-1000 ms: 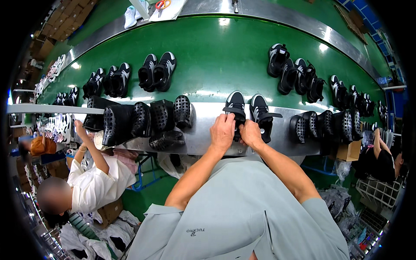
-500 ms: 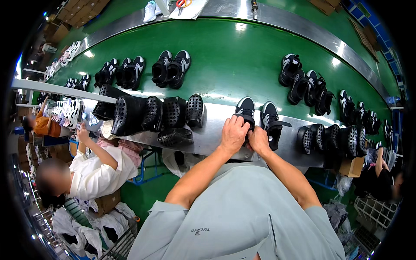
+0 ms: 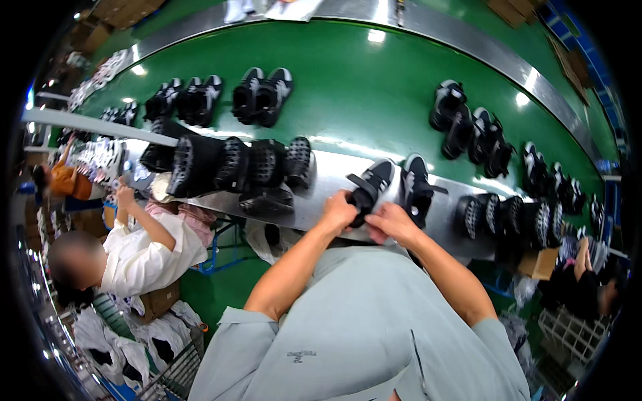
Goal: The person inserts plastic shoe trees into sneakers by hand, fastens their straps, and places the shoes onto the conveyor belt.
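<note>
A black and grey sneaker [image 3: 376,179] stands on the metal ledge in front of me, toe pointing away and turned a little to the right. Its strap sticks out loose to the left. My left hand [image 3: 340,211] is closed on the left side of its collar near the heel. Just right of the heel is my right hand [image 3: 393,223], its fingers smeared by motion, so its grip is unclear. The matching sneaker [image 3: 415,186] stands to the right, untouched, with its strap out to the right.
Black studded shoe forms [image 3: 266,164] crowd the metal ledge [image 3: 331,170] at left, and more studded forms [image 3: 511,217] stand at right. Beyond, pairs of sneakers [image 3: 262,97] rest on the green belt [image 3: 361,87]. A co-worker in white [image 3: 150,254] sits at left.
My hands have drawn apart, the left one moving left. The left sneaker has turned, its toe swinging right and its heel left, and its loose strap now shows.
</note>
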`<state>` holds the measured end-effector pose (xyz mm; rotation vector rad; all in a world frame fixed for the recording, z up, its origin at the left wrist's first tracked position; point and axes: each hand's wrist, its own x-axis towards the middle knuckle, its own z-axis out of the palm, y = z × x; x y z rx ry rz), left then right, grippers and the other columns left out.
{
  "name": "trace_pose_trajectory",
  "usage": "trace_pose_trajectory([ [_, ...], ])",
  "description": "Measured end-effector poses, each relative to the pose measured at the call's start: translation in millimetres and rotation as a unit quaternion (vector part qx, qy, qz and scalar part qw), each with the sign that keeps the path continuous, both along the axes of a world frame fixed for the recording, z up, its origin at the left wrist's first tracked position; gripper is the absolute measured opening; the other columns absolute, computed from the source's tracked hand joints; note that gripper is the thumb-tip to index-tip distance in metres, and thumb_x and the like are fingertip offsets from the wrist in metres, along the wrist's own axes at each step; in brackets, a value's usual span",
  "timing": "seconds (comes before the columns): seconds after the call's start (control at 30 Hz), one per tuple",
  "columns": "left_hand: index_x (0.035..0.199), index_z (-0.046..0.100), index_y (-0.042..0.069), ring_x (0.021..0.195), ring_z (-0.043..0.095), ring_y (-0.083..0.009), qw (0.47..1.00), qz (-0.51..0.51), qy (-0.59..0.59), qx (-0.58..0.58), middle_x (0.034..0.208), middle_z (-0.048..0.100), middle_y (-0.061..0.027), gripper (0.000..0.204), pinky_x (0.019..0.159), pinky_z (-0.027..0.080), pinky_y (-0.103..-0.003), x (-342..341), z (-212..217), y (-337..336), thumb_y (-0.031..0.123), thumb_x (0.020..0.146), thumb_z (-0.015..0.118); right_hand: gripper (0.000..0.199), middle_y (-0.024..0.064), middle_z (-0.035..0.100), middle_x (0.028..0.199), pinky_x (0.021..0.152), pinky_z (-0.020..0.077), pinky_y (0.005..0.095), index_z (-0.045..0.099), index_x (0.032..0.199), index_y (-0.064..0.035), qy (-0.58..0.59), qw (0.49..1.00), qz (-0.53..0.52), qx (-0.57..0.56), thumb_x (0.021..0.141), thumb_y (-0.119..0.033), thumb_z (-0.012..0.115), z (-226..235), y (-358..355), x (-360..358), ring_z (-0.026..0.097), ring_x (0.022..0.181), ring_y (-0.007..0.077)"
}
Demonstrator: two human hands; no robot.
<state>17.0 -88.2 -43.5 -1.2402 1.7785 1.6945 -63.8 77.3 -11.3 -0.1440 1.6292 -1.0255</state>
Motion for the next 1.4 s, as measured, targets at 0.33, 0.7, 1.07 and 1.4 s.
trace_pose_trajectory([
  [0.33,0.127,0.062,0.015,0.105,0.056,-0.0476,0.928,-0.222,0.159,-0.254,0.112,0.060,-0.0265,0.054,0.095,0.048,-0.051,14.1,72.7,-25.4,-0.005,0.076,0.056,0.023,-0.0033,0.058,0.080,0.062,0.0403,0.0226,0.066,0.110,0.0006,0.223,0.970,-0.024,-0.092,0.095,-0.016,0.068,86.2,-2.5,-32.8,0.048,0.070,0.0049],
  [0.7,0.122,0.069,0.012,0.107,0.052,-0.0377,0.868,-0.303,0.247,-0.307,0.122,0.059,-0.0154,0.056,0.097,0.048,-0.043,-0.2,98.3,-24.5,-0.011,0.073,0.055,0.017,-0.0074,0.051,0.070,0.053,0.0285,0.0235,0.066,0.088,-0.0023,0.150,0.982,-0.007,-0.115,0.094,-0.018,0.071,87.3,11.7,-33.2,0.038,0.063,0.0024],
  [1.07,0.121,0.069,0.013,0.108,0.053,-0.0353,0.816,-0.377,0.283,-0.333,0.126,0.058,-0.0128,0.060,0.098,0.049,-0.042,-6.1,107.8,-33.2,-0.012,0.068,0.058,0.019,-0.0039,0.054,0.069,0.053,0.0336,0.0253,0.066,0.087,-0.0002,0.176,0.979,0.028,-0.096,0.095,-0.017,0.068,96.1,-2.6,-29.3,0.044,0.062,0.0054],
  [1.4,0.120,0.070,0.013,0.105,0.053,-0.0318,0.818,-0.421,0.267,-0.286,0.121,0.062,-0.0080,0.057,0.093,0.050,-0.041,-7.8,117.9,-38.0,-0.010,0.069,0.059,0.020,0.0097,0.061,0.071,0.060,0.0451,0.0339,0.067,0.083,0.0013,0.241,0.961,0.097,-0.098,0.089,-0.018,0.071,84.3,-17.4,-26.2,0.055,0.063,0.0171],
])
